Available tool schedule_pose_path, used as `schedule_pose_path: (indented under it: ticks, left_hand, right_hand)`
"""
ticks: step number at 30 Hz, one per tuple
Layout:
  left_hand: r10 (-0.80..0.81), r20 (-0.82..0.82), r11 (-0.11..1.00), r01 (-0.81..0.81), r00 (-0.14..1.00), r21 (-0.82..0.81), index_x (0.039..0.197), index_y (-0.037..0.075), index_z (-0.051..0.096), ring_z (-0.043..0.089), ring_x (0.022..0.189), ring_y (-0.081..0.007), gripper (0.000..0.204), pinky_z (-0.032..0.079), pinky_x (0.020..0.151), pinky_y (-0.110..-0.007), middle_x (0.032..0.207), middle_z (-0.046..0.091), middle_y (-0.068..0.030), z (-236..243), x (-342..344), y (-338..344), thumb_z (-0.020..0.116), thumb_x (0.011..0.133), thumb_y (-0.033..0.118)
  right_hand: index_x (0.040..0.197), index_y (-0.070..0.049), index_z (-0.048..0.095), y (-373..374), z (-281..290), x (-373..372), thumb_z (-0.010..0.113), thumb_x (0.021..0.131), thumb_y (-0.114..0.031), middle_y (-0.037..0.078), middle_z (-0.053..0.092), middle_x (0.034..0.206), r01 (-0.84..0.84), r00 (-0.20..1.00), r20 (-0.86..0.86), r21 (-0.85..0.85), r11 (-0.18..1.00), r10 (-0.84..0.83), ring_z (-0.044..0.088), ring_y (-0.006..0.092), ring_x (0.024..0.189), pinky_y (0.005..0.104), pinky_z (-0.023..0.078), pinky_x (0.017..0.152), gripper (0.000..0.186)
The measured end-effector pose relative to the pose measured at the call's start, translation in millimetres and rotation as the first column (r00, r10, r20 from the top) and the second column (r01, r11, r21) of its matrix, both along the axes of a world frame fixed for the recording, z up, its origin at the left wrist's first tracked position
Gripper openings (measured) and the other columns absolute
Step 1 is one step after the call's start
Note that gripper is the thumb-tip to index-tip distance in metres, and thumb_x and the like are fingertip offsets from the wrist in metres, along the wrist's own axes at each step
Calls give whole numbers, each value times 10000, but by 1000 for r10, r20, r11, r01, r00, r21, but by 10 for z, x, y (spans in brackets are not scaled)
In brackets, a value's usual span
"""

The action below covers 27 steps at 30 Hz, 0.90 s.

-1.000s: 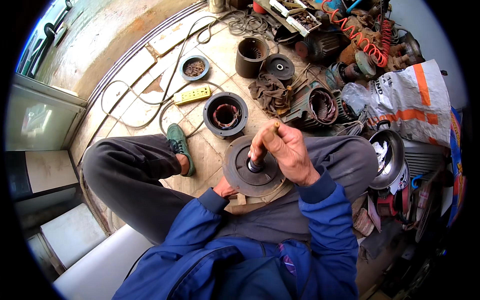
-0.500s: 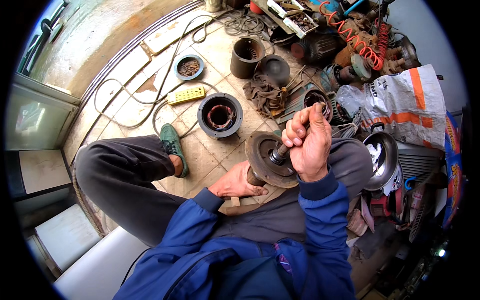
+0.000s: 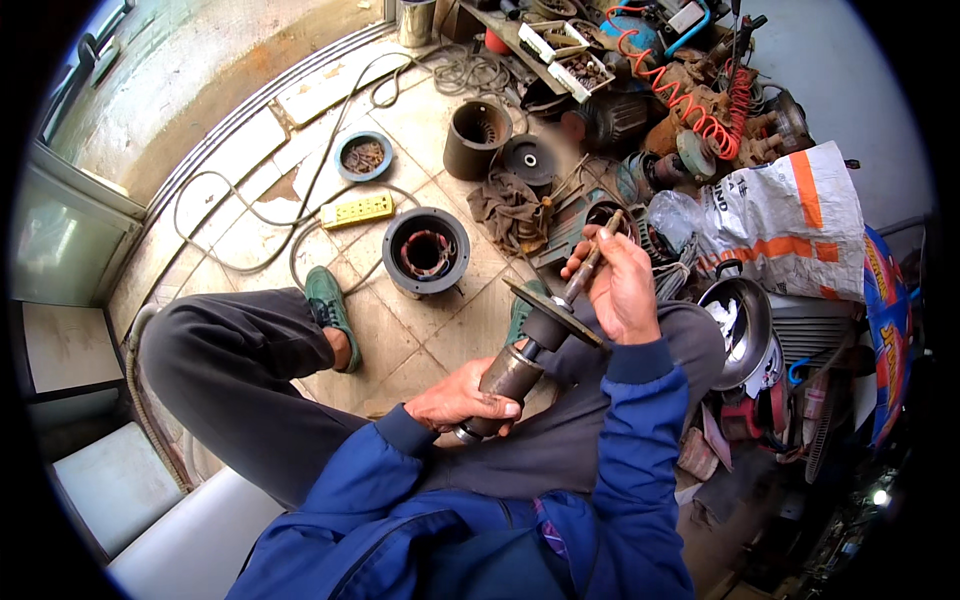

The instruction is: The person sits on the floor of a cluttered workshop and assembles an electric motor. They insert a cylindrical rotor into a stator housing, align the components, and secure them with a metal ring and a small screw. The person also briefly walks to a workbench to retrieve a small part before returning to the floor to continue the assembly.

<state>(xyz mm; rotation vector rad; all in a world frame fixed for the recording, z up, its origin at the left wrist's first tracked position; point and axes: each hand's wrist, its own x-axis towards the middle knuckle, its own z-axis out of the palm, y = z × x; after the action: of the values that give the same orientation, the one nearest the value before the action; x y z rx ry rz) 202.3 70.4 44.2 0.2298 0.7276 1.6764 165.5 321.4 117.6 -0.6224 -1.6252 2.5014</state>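
Left hand (image 3: 460, 400) wrapped round rusty steel cylinder (image 3: 510, 375); right hand (image 3: 620, 290) grips thin shaft (image 3: 588, 268) above flat disc (image 3: 555, 312).

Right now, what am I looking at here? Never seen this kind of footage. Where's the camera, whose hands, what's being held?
The one view comes from a fisheye camera worn on a person's head, looking down, so straight edges bend near the rim. No machine: the two bare hands belong to the wearer, who sits in a blue jacket. The left hand grips the lower, drum-like end of a motor rotor, tilted. The right hand holds the rotor's upper shaft above a round end plate. On the tiled floor lie a round motor housing, a yellow power strip, a rag and more motor parts.
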Motion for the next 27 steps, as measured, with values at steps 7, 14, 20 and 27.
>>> schedule_pose_path:
  ticks: [7, 14, 20, 27]
  left_hand:
    - [163, -410, 939, -269, 898, -216, 1116, 8, 530, 668, 743, -174, 494, 555, 662, -325, 861, 642, -91, -58, -74, -82, 838, 778, 193]
    - [353, -581, 817, -544, 733, -191, 1061, -12, 614, 667, 751, -170, 487, 545, 678, -312, 868, 686, -80, -20, -128, -375, 832, 747, 288]
    - [320, -553, 775, -549, 769, -315, 1249, -26, 528, 663, 821, -230, 748, 533, 717, -338, 957, 654, -127, 498, -502, -814, 860, 681, 330]
    - [706, -196, 616, -726, 681, -305, 1320, -7, 493, 636, 950, -244, 708, 510, 830, -377, 1097, 620, -136, 182, -475, -1000, 769, 778, 356]
  right_hand:
    - [1112, 20, 636, 210, 216, 193, 609, 1013, -180, 111, 700, 979, 364, 926, -194, 232, 902, -324, 679, 158, 842, 271, 554, 740, 225]
    - [1021, 54, 686, 309, -385, -412, 628, 948, -97, 106, 715, 868, 225, 969, -39, 546, 807, -244, 675, 156, 702, 271, 539, 636, 177]
    - [1023, 12, 668, 802, -2229, -1232, 689, 909, -196, 122, 722, 850, -72, 843, 413, 721, 689, -344, 713, 229, 742, 366, 551, 606, 238]
    - [1317, 89, 509, 661, -2709, -1743, 772, 784, -306, 323, 603, 1267, -239, 880, 368, 890, 390, -301, 568, 452, 1217, 470, 455, 1038, 714]
